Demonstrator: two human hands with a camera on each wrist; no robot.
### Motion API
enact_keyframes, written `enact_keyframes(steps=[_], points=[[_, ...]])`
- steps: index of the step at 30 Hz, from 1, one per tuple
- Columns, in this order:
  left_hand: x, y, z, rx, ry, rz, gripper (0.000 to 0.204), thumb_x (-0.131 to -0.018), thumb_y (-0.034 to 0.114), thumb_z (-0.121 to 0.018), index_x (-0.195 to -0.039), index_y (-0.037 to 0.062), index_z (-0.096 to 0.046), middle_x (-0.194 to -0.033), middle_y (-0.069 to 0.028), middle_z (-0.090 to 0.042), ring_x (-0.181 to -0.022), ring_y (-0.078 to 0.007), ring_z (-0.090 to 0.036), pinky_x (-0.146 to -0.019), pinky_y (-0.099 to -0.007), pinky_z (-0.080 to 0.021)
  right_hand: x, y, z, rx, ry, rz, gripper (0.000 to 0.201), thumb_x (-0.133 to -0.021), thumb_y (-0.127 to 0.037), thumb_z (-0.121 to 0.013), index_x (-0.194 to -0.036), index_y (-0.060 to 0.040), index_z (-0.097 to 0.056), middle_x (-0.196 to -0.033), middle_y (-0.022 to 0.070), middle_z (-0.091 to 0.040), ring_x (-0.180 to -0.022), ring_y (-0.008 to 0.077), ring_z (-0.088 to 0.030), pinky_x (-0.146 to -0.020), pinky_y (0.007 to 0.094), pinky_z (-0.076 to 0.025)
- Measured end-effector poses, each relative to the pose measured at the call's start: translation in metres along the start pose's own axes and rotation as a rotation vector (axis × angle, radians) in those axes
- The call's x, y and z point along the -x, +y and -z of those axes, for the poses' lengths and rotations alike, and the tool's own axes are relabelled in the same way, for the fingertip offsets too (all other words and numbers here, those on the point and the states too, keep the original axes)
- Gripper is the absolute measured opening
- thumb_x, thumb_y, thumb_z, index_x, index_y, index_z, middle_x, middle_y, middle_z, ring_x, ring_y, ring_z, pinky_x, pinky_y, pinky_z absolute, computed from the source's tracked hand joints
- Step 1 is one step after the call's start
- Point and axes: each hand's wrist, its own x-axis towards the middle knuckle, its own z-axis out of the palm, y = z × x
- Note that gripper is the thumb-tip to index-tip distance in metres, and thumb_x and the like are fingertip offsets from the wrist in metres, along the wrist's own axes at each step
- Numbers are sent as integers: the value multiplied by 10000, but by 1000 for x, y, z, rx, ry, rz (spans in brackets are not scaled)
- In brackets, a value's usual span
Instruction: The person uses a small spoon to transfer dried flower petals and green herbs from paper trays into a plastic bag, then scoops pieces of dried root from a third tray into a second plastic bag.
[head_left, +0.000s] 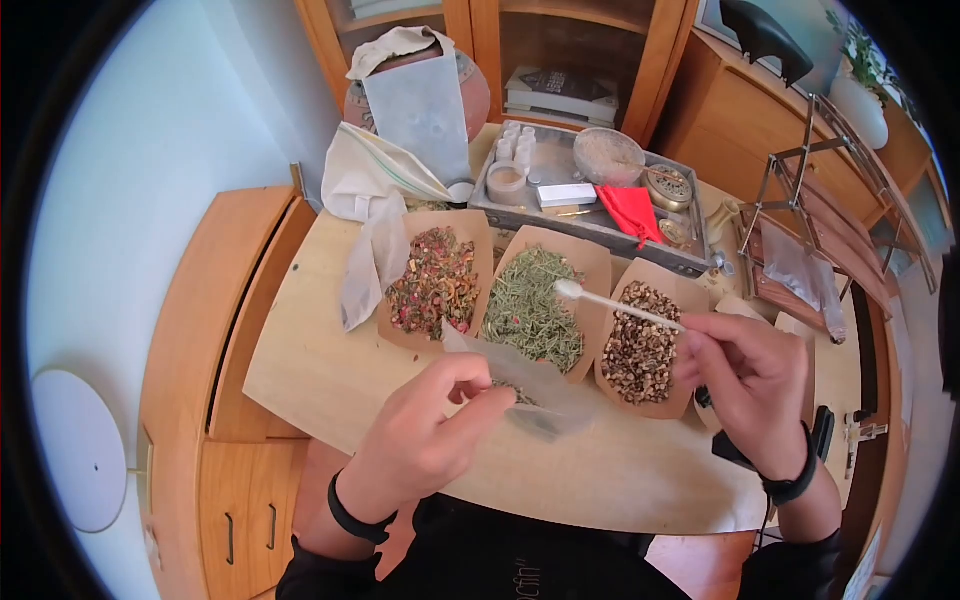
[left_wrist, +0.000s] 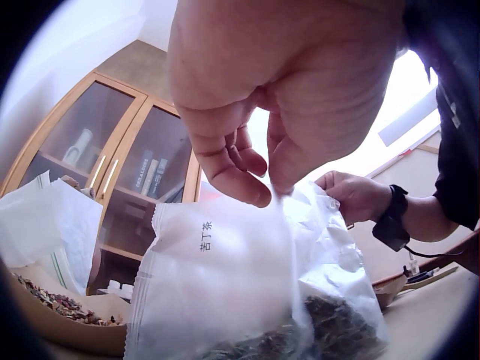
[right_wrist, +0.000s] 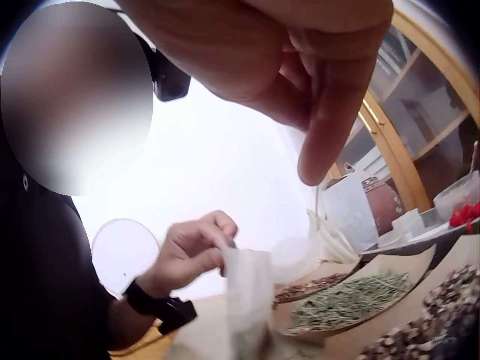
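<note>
My left hand [head_left: 428, 430] pinches the top edge of a translucent bag [head_left: 540, 385] with dark dried leaves low inside; the left wrist view shows printed characters on this bag [left_wrist: 217, 277]. Between thumb and fingers of my right hand [head_left: 745, 385] is the handle of a small white spoon [head_left: 625, 306], its bowl end over the gap between the green herbs [head_left: 535, 305] and the brown chopped pieces [head_left: 640, 345]. Both lie in brown paper trays. A third tray at the left holds reddish dried flowers [head_left: 435, 280]. The spoon's contents cannot be made out.
Behind the trays stands a grey wooden tray [head_left: 690, 262] with small bottles, a glass bowl [head_left: 608, 155], a white box and a red pouch [head_left: 630, 212]. Cloth and plastic bags [head_left: 375, 180] lie at the back left. A folding wooden rack [head_left: 840, 210] is at the right.
</note>
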Motion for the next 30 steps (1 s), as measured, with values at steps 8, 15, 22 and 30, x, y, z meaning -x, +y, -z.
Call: enact_keyframes(steps=[8,15,22,30], points=[[10,-8,41,-77,-29,17,247,-673,-122,-592,-889,-8,-630,-924,-120,-599,-772,-283,-613,-653,-343,-518,-14,55,-18,-297,59,-349,186,-919,-11,-545,-1030,124,-608,-840,127,-662,-667,157,-671,-584,245,-567],[12,-9,69,-156,-190,-47,272,-653,-129,-576,-891,-5,-619,-913,-117,-591,-796,-285,-605,-656,-347,-509,16,32,-42,-54,73,-45,111,-886,2,-595,-958,61,-657,-774,102,-677,-676,141,-683,-580,254,-548],[17,-7,63,-146,-198,-60,256,-653,-113,-581,-884,-5,-607,-896,-108,-579,-781,-277,-593,-645,-345,-501,12,33,-52,169,-43,147,127,-784,39,-618,-907,45,-649,-775,204,-645,-698,348,-654,-621,366,-528],[9,-2,70,-195,-295,-92,180,-686,-29,-604,-864,-3,-596,-893,-93,-573,-769,-256,-586,-638,-331,-501,-2,47,-45,412,14,185,108,-845,23,-594,-922,62,-659,-721,154,-673,-652,198,-702,-573,266,-531]])
